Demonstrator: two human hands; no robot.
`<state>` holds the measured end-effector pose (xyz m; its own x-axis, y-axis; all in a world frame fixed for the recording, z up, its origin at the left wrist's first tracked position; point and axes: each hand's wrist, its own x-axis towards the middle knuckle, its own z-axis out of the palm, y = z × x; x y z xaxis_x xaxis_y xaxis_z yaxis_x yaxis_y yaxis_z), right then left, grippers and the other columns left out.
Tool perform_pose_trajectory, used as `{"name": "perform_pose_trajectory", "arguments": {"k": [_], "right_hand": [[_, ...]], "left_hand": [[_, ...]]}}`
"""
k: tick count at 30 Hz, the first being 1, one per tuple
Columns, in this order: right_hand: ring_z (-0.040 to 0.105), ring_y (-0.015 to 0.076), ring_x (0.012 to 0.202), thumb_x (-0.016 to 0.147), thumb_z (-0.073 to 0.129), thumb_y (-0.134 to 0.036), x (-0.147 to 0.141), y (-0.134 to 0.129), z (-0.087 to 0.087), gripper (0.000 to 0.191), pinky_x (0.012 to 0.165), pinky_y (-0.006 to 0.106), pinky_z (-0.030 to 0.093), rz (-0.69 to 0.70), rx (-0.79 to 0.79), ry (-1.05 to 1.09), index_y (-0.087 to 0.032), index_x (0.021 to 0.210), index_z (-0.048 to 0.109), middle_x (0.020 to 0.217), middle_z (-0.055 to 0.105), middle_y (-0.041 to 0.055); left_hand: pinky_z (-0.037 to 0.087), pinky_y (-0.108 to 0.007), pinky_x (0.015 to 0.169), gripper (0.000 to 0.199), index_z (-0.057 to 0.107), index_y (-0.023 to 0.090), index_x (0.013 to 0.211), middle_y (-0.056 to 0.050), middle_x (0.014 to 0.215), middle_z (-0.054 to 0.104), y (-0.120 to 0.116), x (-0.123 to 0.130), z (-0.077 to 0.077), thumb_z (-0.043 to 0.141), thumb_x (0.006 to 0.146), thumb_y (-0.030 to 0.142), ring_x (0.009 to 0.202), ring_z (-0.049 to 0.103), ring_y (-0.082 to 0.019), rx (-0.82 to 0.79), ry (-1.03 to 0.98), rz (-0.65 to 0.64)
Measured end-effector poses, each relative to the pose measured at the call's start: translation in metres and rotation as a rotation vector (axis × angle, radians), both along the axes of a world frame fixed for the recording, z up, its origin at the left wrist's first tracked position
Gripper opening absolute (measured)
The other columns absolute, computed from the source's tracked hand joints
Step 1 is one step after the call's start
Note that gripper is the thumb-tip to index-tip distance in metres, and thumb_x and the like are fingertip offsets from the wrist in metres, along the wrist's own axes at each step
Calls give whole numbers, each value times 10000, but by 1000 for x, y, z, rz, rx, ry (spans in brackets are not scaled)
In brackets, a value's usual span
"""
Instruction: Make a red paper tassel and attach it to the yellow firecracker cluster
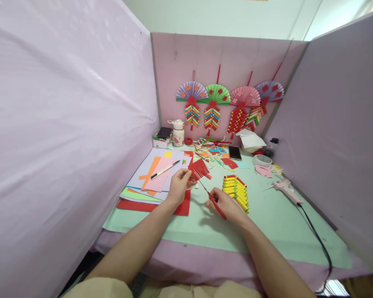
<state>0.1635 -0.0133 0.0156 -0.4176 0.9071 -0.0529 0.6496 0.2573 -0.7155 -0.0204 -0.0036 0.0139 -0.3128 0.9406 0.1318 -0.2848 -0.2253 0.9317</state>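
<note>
Between thumb and fingers, my left hand (pixel 180 184) pinches a small piece of red paper (pixel 198 169) whose near edge is slit into thin strips. My right hand (pixel 223 203) is closed around the red handles of a pair of scissors (pixel 216 204). The scissor blades point up and left, at the fringed edge of the paper; whether they are touching it I cannot tell. Just right of my right hand lies a bundle of yellow paper rolls (pixel 236 190) with green bands and a few red rolls at its far end.
Left of my hands lies a stack of coloured paper (pixel 149 194) with a pen (pixel 165 169) on top. A glue gun (pixel 287 191) rests at right, its cord trailing off the front. Paper scraps, a phone (pixel 235 153) and a flask (pixel 178 133) stand behind. Fan ornaments (pixel 217 94) hang on the back panel.
</note>
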Motion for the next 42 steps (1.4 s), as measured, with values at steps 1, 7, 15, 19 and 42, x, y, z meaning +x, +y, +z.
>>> {"name": "perform_pose_trajectory", "arguments": {"k": [1, 7, 15, 19, 42], "right_hand": [[431, 95, 559, 724, 566, -396, 0, 0, 0, 218, 506, 208, 294, -2, 3, -5, -216, 731, 445, 636, 535, -61], [423, 93, 549, 720, 576, -407, -1, -1, 2, 233, 496, 211, 289, -12, -11, -8, -217, 726, 441, 629, 529, -66], [440, 106, 549, 709, 586, -394, -3, -2, 4, 218, 484, 221, 283, -25, -51, 33, -214, 730, 464, 637, 557, -45], [432, 103, 544, 702, 585, -379, -4, -3, 7, 206, 482, 219, 283, -42, -53, 30, -212, 721, 467, 626, 548, -48], [384, 96, 545, 687, 594, -407, -1, 8, -8, 251, 499, 222, 288, -26, -42, 134, -202, 673, 450, 595, 461, -63]], "left_hand": [[574, -295, 629, 300, 592, 155, 757, 14, 680, 544, 0, 0, 0, 717, 690, 419, 652, 562, -117, -1, 0, 0], [568, -291, 624, 299, 589, 159, 756, 11, 664, 561, 0, -1, -2, 707, 701, 428, 635, 573, -120, -9, 24, -3], [571, -298, 627, 301, 596, 160, 752, 7, 655, 580, -6, 4, 1, 704, 701, 437, 619, 589, -125, -38, 84, -50], [574, -316, 631, 317, 594, 158, 737, 11, 637, 570, -6, 4, 2, 717, 688, 446, 593, 581, -123, -47, 69, -79], [536, -249, 602, 339, 605, 151, 748, -9, 665, 617, -4, 1, 5, 754, 644, 438, 597, 597, -114, -75, -3, -62]]}}
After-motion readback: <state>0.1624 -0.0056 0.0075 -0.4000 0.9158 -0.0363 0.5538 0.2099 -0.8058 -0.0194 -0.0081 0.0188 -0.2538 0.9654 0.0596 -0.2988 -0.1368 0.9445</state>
